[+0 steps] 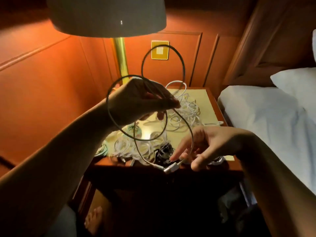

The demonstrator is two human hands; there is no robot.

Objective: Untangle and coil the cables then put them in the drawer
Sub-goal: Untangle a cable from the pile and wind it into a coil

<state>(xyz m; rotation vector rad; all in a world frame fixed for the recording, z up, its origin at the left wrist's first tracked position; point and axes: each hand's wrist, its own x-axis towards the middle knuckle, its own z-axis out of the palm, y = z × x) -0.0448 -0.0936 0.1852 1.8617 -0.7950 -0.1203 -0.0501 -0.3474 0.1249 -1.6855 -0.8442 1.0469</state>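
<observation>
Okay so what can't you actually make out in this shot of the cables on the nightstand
Head view only:
- Drawer: not visible; the nightstand front lies in deep shadow.
- Lamp: top cut off by the frame edge.
- White cable pile: partly behind the left hand.
- Dark cable: plugs blurred near the right hand.
</observation>
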